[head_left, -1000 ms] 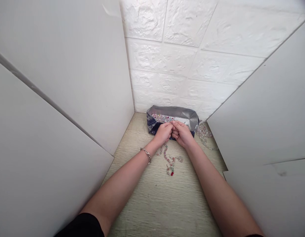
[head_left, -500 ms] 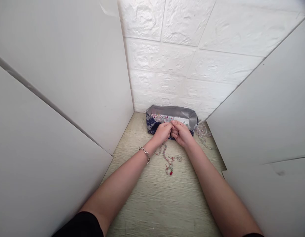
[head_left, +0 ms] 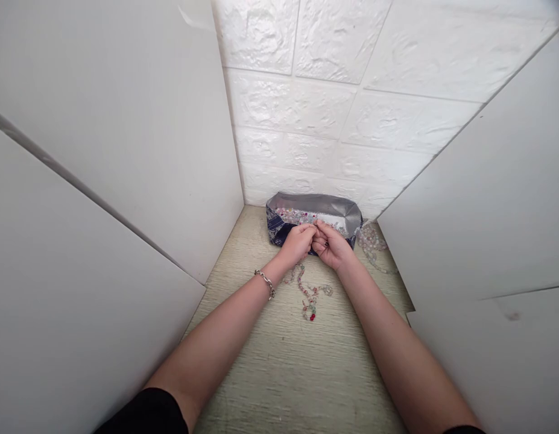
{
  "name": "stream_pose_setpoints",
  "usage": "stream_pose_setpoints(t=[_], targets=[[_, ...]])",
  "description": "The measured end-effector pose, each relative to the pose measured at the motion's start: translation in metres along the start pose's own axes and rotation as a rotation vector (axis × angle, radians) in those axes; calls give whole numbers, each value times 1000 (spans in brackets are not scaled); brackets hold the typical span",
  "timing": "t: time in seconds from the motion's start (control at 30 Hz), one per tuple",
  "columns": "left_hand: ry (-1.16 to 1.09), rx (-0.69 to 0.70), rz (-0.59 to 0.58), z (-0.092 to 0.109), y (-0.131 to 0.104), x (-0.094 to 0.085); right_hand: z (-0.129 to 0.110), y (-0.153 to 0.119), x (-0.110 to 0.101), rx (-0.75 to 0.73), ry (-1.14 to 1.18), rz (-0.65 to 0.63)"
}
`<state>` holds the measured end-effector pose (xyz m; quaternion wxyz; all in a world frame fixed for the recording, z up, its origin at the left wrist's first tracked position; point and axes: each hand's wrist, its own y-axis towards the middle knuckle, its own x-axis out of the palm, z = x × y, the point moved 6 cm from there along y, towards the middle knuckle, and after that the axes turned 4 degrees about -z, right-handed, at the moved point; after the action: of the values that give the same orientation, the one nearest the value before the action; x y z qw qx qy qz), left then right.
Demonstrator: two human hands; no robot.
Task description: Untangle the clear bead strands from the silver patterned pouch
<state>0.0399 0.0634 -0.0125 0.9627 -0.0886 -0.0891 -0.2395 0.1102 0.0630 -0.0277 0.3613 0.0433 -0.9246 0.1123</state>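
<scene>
My left hand (head_left: pixel 298 243), with a chain bracelet (head_left: pixel 265 284) at its wrist, has its fingers pinched together. Its fingertips meet those of my right hand (head_left: pixel 330 243), which are also closed. Whatever lies between the fingertips is too small to make out. Both hands are at the front edge of a dark blue patterned bag (head_left: pixel 275 223) with a silver lining, its top open. Loose pink, clear and red beads (head_left: pixel 295 215) lie inside it. A string of beads (head_left: pixel 307 293), red at its near end, lies in a curve on the surface below my hands.
Another heap of pale bead strings (head_left: pixel 372 240) lies right of the bag, by the right panel. A white embossed wall (head_left: pixel 301 108) stands behind. White panels (head_left: pixel 170 150) close in on the left and right of the pale wood-grained surface (head_left: pixel 279 374).
Hardly anything differs. My hands stay together in the same place at the bag, with only a tiny shift of the fingers and of the whole view.
</scene>
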Motion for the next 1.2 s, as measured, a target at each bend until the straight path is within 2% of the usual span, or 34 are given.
stream_pose_setpoints(t=[0.47,1.2], targets=[[-33,-18,27,1,-1,-1,1,0,2,14,55,-27],[-29,0,7,0,1,0,-1,-1,2,-4,45,-14]])
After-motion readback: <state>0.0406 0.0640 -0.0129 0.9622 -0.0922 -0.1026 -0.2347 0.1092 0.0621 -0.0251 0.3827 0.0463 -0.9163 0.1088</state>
